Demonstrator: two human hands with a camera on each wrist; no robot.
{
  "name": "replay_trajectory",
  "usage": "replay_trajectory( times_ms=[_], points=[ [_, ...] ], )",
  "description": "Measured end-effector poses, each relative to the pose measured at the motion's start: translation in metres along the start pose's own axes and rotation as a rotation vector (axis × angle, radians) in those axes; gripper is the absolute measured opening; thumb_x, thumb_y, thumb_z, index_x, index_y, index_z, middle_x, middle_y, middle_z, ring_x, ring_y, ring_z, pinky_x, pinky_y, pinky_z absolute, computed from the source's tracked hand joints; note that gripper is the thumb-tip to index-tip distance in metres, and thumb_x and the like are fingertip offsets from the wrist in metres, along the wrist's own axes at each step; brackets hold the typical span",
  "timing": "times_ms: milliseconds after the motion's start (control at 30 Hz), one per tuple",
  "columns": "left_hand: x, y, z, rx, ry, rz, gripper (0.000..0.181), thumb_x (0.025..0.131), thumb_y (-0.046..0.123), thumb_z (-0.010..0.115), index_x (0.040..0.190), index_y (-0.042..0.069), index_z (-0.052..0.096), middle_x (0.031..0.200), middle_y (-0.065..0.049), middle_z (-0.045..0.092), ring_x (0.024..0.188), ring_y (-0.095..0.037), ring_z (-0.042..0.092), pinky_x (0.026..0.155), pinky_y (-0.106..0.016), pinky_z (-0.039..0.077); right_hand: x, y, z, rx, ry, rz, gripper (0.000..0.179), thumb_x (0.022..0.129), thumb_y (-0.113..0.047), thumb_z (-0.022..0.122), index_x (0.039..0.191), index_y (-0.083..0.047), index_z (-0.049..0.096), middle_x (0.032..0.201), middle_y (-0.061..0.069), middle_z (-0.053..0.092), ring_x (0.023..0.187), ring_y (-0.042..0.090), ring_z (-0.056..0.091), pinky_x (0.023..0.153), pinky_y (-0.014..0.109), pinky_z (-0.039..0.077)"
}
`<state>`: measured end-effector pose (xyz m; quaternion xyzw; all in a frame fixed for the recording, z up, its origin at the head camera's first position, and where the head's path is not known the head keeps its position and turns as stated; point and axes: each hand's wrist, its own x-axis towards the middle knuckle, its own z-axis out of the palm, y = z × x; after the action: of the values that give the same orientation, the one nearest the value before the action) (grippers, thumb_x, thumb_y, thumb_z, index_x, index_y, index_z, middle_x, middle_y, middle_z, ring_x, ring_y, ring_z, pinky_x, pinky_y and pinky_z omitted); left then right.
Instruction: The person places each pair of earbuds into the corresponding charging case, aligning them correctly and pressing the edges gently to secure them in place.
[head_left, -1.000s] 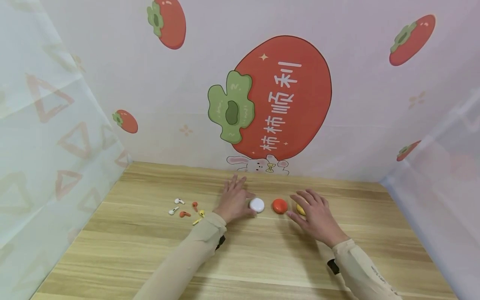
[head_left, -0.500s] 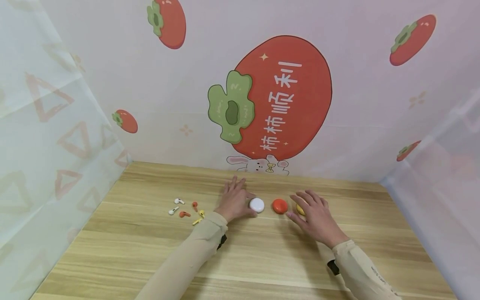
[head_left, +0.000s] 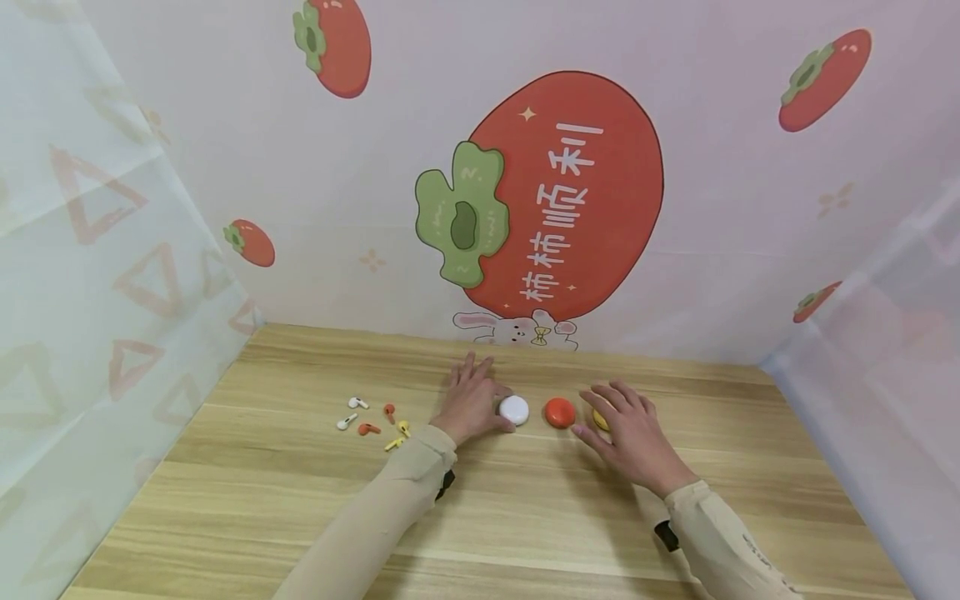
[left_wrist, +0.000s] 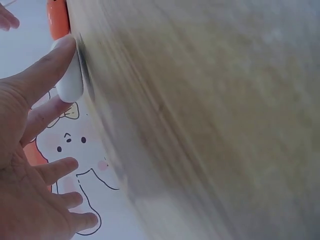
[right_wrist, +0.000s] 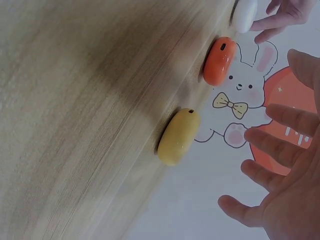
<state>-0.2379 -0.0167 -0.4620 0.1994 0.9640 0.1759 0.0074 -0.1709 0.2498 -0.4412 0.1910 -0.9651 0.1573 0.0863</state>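
Observation:
With thumb and index finger, my left hand (head_left: pixel 471 404) pinches a round white earbud case (head_left: pixel 513 410) at its sides; the other fingers are spread. The left wrist view shows the white case (left_wrist: pixel 71 77) standing low over the wooden table. An orange-red earbud case (head_left: pixel 559 412) sits to its right, touched by neither hand. My right hand (head_left: pixel 633 433) hovers with parted fingers over a yellow earbud case (head_left: pixel 602 418), partly hiding it in the head view. In the right wrist view that yellow case (right_wrist: pixel 179 136) lies apart from the fingers, its small port showing.
Left of my left hand lie loose earbuds: white ones (head_left: pixel 347 422), orange ones (head_left: pixel 369 429) and yellow ones (head_left: pixel 394 444), the last close to the left sleeve (head_left: pixel 408 475). The wooden table (head_left: pixel 247 467) meets a printed back wall (head_left: pixel 360 283) and side walls.

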Motion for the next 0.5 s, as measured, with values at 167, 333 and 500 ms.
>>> replay_trajectory(
  times_ms=[167,333,500],
  points=[
    [-0.002,0.002,-0.006,-0.013,0.014,0.014,0.057,0.072,0.045,0.090,0.122,0.021,0.076,0.161,-0.016,0.034,0.151,-0.045,0.014,0.117,-0.065,0.013,0.000,-0.001,0.000,0.001,-0.008,0.010,0.060,0.093,-0.040,0.073,0.140,-0.005,0.059,0.143,0.020,0.054,0.142,0.045,0.033,0.109,0.069,0.023],
    [-0.006,0.005,-0.016,-0.034,0.063,0.047,0.057,0.072,0.043,0.091,0.123,0.020,0.076,0.162,-0.018,0.031,0.151,-0.046,0.014,0.117,-0.066,0.014,0.000,-0.001,0.001,-0.002,-0.001,0.006,0.060,0.093,-0.040,0.074,0.140,-0.005,0.059,0.143,0.020,0.054,0.141,0.045,0.034,0.108,0.070,0.024],
    [-0.012,0.006,-0.028,-0.062,0.109,0.078,0.054,0.073,0.039,0.091,0.122,0.021,0.076,0.162,-0.018,0.031,0.151,-0.046,0.013,0.117,-0.066,0.013,0.000,-0.003,0.000,-0.001,0.004,0.003,0.060,0.093,-0.040,0.074,0.140,-0.006,0.059,0.143,0.020,0.054,0.141,0.045,0.034,0.108,0.070,0.024]
  ],
)
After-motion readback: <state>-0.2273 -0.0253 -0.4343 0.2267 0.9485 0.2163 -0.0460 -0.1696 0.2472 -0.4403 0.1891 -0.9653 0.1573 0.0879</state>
